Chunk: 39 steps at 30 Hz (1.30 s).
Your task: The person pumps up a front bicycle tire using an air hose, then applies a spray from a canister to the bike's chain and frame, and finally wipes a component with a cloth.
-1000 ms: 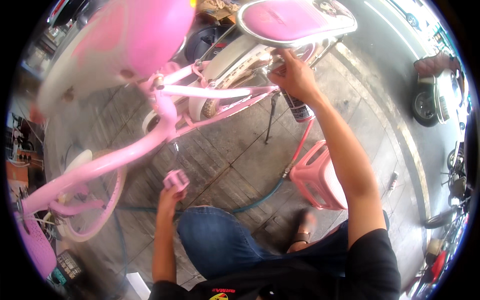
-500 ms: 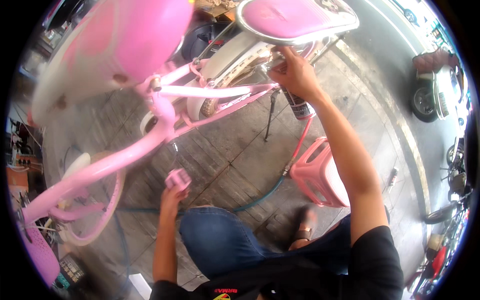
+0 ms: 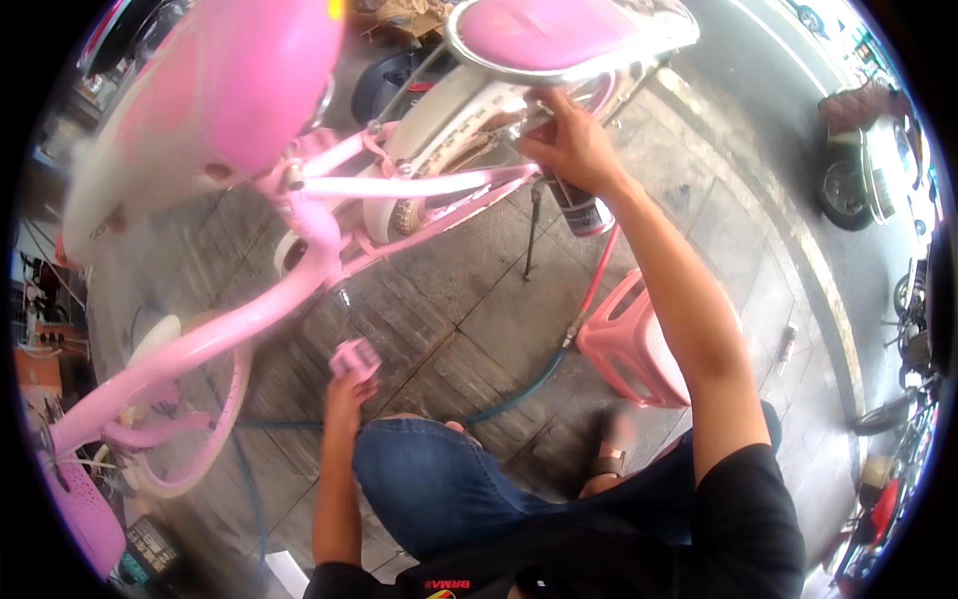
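Note:
A pink bicycle [image 3: 205, 341] stands in front of me, with its large pink-and-white saddle [image 3: 261, 90] at the upper left. My left hand [image 3: 349, 397] is closed round a pink pedal [image 3: 355, 361] on the near side, below the frame. Beside the rear wheel [image 3: 461, 128], my right hand [image 3: 577, 150] grips a spray can [image 3: 583, 212], tilted, its lower end showing below the palm. The can's top is close to the wheel hub; the fingers partly hide it. A padded pink rear seat [image 3: 544, 35] sits above that wheel.
A pink plastic stool [image 3: 624, 339] stands at the right, with a red and teal hose [image 3: 519, 394] running beside it. A small can [image 3: 788, 342] lies farther right on the tiles. Parked scooters [image 3: 856, 175] line the roadside. A kickstand [image 3: 533, 235] reaches down behind the frame.
The bicycle and my right hand with the spray can sit slightly farther left in the picture, as the view has shifted a little. Both hands keep their holds.

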Motion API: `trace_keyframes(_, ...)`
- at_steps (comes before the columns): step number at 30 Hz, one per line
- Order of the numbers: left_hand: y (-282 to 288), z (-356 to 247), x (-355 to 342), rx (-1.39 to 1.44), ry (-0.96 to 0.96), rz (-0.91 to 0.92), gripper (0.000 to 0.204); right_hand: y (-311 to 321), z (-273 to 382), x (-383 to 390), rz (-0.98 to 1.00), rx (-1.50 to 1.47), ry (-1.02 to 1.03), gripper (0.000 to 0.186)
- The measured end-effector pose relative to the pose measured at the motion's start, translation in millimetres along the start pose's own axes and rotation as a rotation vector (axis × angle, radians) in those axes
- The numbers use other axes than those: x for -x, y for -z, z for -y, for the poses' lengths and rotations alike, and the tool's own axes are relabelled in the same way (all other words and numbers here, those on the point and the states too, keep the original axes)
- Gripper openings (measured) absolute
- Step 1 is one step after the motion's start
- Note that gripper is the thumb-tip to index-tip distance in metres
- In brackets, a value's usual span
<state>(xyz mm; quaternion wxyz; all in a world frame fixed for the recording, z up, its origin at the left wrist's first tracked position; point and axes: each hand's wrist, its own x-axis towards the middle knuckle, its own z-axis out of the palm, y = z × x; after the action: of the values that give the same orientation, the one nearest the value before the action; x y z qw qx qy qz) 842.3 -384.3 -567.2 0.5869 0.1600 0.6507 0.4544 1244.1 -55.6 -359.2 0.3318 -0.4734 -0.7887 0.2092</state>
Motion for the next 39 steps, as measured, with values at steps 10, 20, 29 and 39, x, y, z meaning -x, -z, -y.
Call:
trace_keyframes(10,-171.0,-86.6,19.0,0.289,-0.099,0.634,0.04,-11.1,7.9,7.4,-0.02,0.041,0.023,0.056)
trace_keyframes(20,25.8,-34.1,53.5,0.154,-0.195,0.054,0.04,-9.3,2.6,10.1,-0.048,0.109,0.053,0.055)
trace_keyframes(29,16.1,-49.3,79.0,0.349,-0.279,0.079,0.043,-7.1,-2.0,23.2,-0.083,0.081,0.023,0.06)
trace_keyframes(39,-32.8,-92.1,95.0,0.268,-0.35,0.407,0.048,-15.6,-10.1,23.6,-0.112,0.023,0.019,0.058)
